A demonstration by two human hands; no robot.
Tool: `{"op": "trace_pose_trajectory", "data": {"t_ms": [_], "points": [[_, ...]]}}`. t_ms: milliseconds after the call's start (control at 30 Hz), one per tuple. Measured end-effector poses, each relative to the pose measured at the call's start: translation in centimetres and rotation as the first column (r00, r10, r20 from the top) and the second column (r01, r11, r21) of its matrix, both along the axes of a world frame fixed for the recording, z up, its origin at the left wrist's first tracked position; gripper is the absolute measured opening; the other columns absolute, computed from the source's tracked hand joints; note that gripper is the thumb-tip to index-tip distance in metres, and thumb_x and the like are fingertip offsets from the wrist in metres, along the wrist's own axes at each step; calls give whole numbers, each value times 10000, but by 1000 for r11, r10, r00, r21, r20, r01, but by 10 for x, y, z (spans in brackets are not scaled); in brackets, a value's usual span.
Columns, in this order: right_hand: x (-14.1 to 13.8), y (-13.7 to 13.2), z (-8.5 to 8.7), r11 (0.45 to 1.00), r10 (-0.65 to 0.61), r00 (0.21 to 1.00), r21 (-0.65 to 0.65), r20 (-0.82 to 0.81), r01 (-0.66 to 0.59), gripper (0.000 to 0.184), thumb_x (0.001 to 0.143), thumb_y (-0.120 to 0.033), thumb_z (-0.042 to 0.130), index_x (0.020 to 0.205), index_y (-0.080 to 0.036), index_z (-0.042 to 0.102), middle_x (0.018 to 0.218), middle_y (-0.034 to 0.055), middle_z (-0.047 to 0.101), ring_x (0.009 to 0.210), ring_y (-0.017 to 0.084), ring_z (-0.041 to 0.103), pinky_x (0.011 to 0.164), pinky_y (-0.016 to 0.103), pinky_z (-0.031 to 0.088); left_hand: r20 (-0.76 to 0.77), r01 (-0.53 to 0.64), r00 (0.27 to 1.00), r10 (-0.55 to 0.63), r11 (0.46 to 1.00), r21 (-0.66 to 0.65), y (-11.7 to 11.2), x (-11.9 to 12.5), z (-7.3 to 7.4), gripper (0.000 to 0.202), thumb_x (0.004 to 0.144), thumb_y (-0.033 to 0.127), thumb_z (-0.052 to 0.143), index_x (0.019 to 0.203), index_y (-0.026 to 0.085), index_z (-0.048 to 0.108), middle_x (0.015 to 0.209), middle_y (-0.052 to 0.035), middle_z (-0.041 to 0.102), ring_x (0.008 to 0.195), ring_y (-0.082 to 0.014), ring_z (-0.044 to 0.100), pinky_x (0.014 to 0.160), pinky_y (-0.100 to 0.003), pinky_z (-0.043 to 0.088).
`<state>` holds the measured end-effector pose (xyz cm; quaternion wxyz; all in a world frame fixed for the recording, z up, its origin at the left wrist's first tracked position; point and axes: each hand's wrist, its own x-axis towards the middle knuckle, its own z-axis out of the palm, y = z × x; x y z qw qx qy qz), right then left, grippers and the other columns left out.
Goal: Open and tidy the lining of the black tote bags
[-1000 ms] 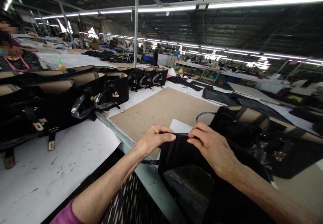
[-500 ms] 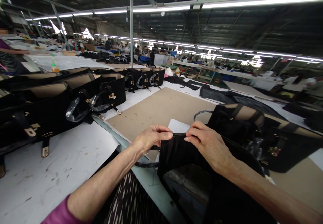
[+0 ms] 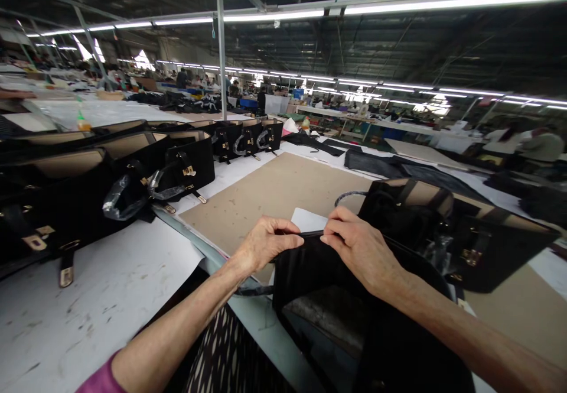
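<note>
A black handbag stands before me at the table's near edge, its dark inside partly in view. My left hand pinches the bag's top edge between thumb and fingers. A short way to the right, my right hand pinches the same edge. A narrow stretch of the rim shows between the two hands. Just beyond it lies a piece of white paper. Another black handbag with beige lining and gold fittings sits to the right of my right hand.
A row of black handbags with plastic-wrapped handles lines the left side. Brown board covers the table's middle; stained white paper lies at left. Dark flat pieces rest at the back right. A metal post rises behind.
The view has turned slightly, so the surroundings sit further left. Both hands keep their pinch on the bag's edge, and my fingertips are slightly closer together.
</note>
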<state>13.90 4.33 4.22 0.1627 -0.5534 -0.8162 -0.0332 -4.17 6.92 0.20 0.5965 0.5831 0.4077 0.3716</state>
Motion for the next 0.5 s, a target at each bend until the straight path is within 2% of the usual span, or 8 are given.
{"op": "trace_pose_trajectory", "data": {"t_ms": [167,333,400,500], "points": [[-2,2,0,999,37,999,35,7,-38,160,778,-164,415,629,-182,471,813,0,506,678,102,463,611,219,359,-95,3,995,10,991,137,-6,2,5,146,678,255,539,704,117,580,525,47,438,459,-44,337,442,-169,257],[-2,6,0,999,23,999,26,28,-23,161,768,-150,434,611,-183,451,775,3,513,744,122,474,650,222,372,-249,9,962,107,906,423,-9,8,8,127,715,228,463,672,136,539,595,41,449,554,-66,377,501,-173,279],[-2,6,1,999,21,999,36,29,-22,161,771,-144,434,616,-182,459,786,5,518,758,124,474,655,222,376,-330,55,937,118,881,471,-7,13,11,158,734,255,444,701,145,552,584,44,439,549,-70,371,491,-178,264],[-1,5,2,999,16,1000,48,25,-18,158,774,-138,446,629,-182,491,806,11,535,781,131,475,674,231,381,-440,173,896,61,865,471,1,19,18,236,754,306,424,691,144,583,537,45,404,520,-72,346,474,-188,242]]}}
